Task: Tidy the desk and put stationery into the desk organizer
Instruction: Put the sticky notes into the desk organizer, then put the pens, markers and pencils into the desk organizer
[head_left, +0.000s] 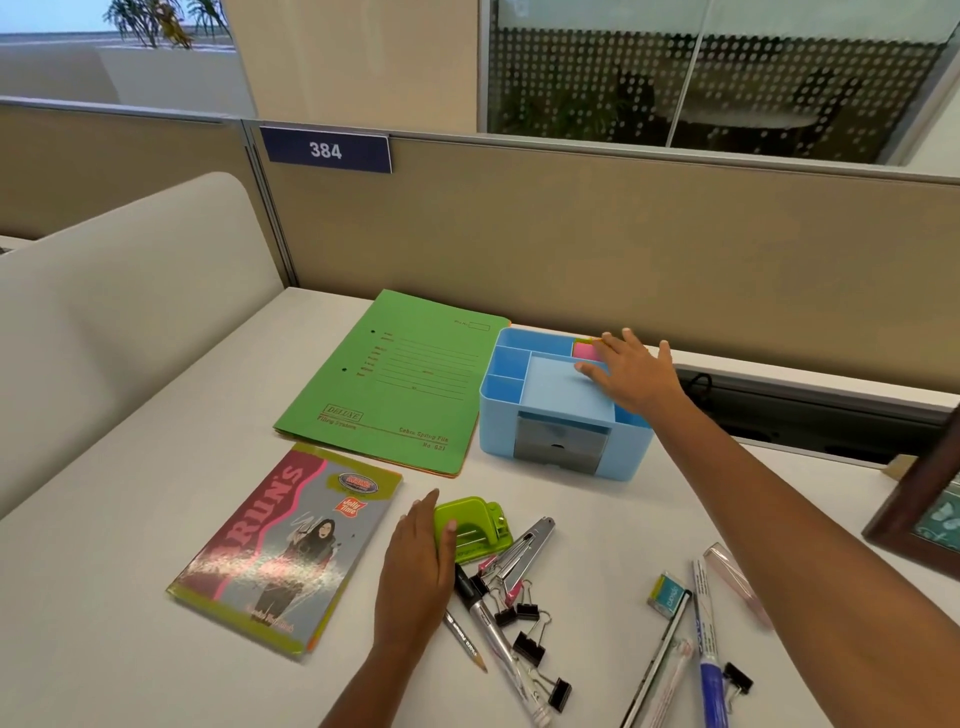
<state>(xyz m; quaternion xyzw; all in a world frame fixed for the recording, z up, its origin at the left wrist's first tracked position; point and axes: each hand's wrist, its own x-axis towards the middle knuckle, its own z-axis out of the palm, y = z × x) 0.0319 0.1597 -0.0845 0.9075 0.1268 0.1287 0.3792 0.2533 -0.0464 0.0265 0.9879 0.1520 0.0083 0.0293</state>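
Progress: judged early. In desk organizer (496, 431), right of centre on counter (597, 519), only a pink sticky pad (584, 349), in the upper right compartment. Remaining visible compartments showing bare plastic. Grey drawer (561, 441) in front closed.

State of right hand (631, 371): fingers straight and spread over the organizer's upper right corner, beside the pink pad. Contact not resolvable; nothing pinched.
State of left hand (415, 556), lower centre: fingers laid flat against the left end of green hole punch (470, 527). No closed grip seen.

Left to put away, all loose on counter:
- hole punch, with stapler (524, 545) just right of it
- black binder clips (524, 610) below
- marker (488, 618) and pencil (465, 642), lower centre
- eraser (666, 595), pens (701, 597) and blue-bodied tube (710, 691), lower right

Most of the task, by estimate.

Too large for the organizer, by look: green file folder (395, 384) just beside it on the left; notebook (285, 551) at lower left. Likely to be squared up only.

Obstructions: right forearm across the space between organizer and lower-right pile. Stapler, clips and marker bunched together, so lifting one likely to disturb the rest. Wooden picture frame (919, 499) at right edge, apart from the work.
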